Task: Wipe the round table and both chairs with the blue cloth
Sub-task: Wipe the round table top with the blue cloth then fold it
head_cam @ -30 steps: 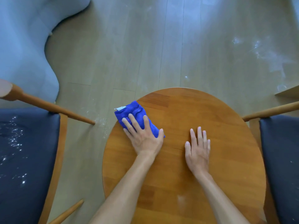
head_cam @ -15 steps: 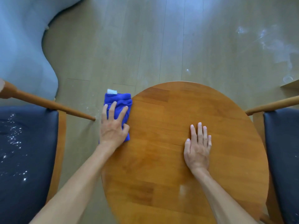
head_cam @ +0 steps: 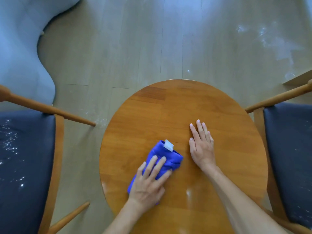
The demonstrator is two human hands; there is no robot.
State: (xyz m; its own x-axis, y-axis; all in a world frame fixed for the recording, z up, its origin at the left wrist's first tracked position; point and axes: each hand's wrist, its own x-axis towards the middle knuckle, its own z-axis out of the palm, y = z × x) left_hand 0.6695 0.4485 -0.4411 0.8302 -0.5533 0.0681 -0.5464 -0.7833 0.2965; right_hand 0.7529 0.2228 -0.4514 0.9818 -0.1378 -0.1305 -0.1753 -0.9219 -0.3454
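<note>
- Pale wood-look floor fills the upper view, with white dusty smears at its upper right.
- Grey-blue upholstered furniture curves along the far left.
- Round honey-brown wooden counter sits centre, between the chairs; a whitish streak lies near its close edge.
- Left chair, wooden-framed with a dark cushion, is speckled with white flecks.
- Right chair matches it, with fewer flecks.
- Blue cloth, folded, with a white tag, lies on the counter's near-left part.
- Left hand presses flat on the cloth, fingers spread.
- Right hand rests flat on the bare wood just beside the cloth, fingers straight and together.
</note>
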